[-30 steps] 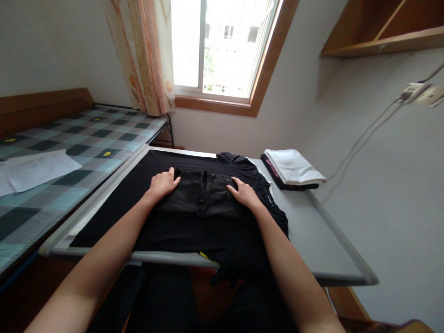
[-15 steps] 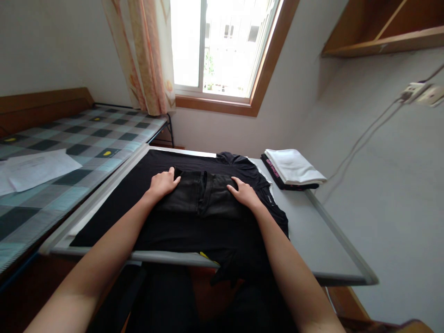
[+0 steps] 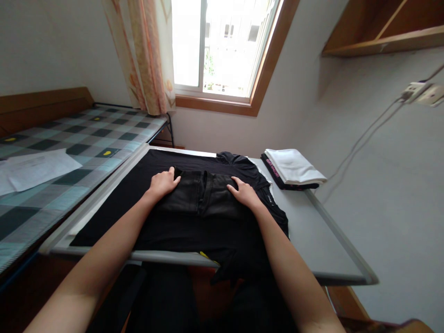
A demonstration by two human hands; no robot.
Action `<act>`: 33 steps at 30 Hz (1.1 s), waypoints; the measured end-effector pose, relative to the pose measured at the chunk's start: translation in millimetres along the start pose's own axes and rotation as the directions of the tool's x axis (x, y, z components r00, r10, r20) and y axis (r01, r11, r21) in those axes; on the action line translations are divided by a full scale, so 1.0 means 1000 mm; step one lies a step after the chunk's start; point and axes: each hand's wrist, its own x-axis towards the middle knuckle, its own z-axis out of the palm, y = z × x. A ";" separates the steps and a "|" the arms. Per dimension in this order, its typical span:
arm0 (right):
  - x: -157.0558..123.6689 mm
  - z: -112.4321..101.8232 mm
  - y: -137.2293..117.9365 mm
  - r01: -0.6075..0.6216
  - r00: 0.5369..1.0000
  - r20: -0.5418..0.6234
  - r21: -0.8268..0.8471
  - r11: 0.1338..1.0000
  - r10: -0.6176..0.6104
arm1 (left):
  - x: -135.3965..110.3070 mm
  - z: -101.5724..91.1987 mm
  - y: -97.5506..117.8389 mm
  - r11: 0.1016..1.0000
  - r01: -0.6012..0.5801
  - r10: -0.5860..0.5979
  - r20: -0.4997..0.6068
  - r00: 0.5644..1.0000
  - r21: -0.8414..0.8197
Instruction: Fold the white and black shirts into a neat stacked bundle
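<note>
A folded black garment (image 3: 222, 196) with a slight leather-like sheen lies across a spread black T-shirt (image 3: 118, 203), with a dark gap down its middle. My left hand (image 3: 164, 183) is at its left end, thumb on top and fingers partly curled around the edge. At the right end, my right hand (image 3: 243, 191) holds the garment between thumb and fingers, with some fingertips hidden. The T-shirt's collar faces right, and one sleeve hangs over the near table edge. A bit of yellow (image 3: 204, 254) shows beneath the shirt.
The shirt lies on a light grey table (image 3: 329, 245). Folded white cloth (image 3: 293, 166) tops a black folded cloth (image 3: 287, 186) at the back right. Left is a checkered bed (image 3: 104, 132) with papers (image 3: 38, 169). Cables (image 3: 364, 134) run down the right wall.
</note>
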 end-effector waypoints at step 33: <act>0.000 0.001 0.000 0.006 1.000 -0.007 -0.005 1.000 -0.006 | 0.000 0.000 0.000 1.000 0.000 0.000 0.002 1.000 0.002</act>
